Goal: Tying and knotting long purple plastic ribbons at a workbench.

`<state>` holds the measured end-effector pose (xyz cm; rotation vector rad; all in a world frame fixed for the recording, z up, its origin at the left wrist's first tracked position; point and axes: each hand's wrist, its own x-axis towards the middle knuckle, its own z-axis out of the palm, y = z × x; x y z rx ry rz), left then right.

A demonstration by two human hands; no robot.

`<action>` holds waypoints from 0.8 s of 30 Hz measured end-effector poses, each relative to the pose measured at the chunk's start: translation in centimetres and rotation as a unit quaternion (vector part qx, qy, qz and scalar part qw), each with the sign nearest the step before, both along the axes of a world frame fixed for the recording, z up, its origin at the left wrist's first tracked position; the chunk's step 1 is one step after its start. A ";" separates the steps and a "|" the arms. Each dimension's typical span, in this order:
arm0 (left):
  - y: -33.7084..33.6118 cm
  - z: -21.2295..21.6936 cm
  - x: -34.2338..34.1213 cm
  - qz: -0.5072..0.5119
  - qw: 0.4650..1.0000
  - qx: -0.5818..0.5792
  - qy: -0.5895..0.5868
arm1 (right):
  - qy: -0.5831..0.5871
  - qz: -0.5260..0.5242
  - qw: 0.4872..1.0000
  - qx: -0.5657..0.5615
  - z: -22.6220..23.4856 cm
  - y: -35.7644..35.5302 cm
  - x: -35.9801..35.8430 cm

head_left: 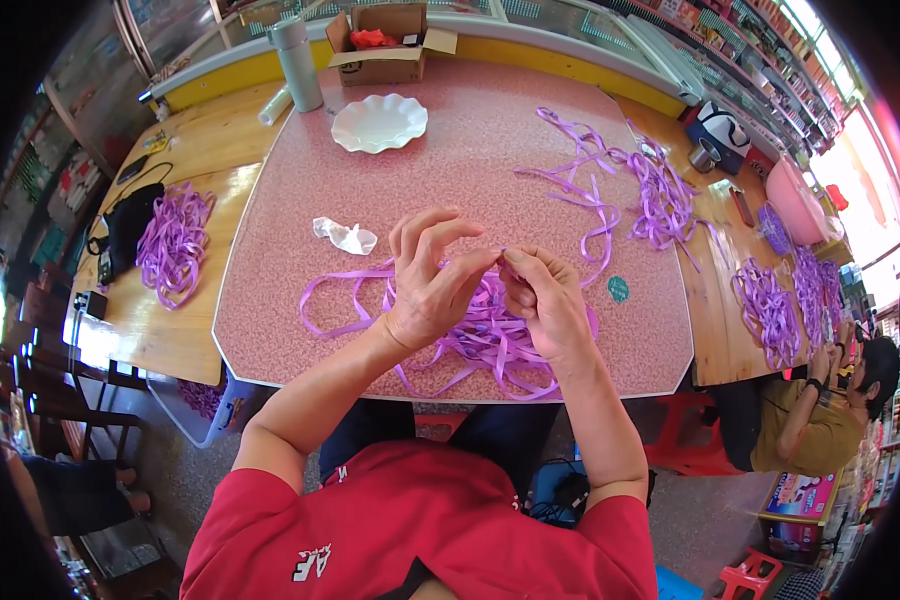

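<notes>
A heap of purple ribbon [495, 345] lies at the near edge of the pink speckled tabletop, below my two hands, with a loose loop reaching left. Above it, my left hand [432, 275] pinches with thumb and forefinger while its other fingers stay raised and curved. Thumb and fingers of my right hand [542, 295] are pressed together, meeting the left fingertips. A trace of purple ribbon shows where the two pinches touch; the rest of what they hold is hidden by the fingers.
A white scalloped plate [380, 124], a grey-green bottle [297, 70] and a cardboard box [378, 66] stand at the back. Crumpled white tissue [345, 237] lies left. More purple ribbon lies in bundles at left [174, 240] and right [662, 195]. A person [820, 415] sits at right.
</notes>
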<state>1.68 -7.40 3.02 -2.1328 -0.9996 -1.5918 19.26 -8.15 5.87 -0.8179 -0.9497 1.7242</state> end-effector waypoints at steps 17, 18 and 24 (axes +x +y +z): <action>-1.5 1.4 0.9 -0.095 0.936 -0.288 -0.181 | -0.243 -0.142 0.905 0.320 -1.8 -0.2 -0.9; -1.5 1.5 0.7 -0.112 0.919 -0.322 -0.195 | -0.243 -0.141 0.905 0.319 -1.7 -0.1 -0.7; -1.0 0.2 0.9 -0.207 0.859 -0.366 -0.292 | -0.231 -0.124 0.918 0.298 -1.8 0.2 -0.7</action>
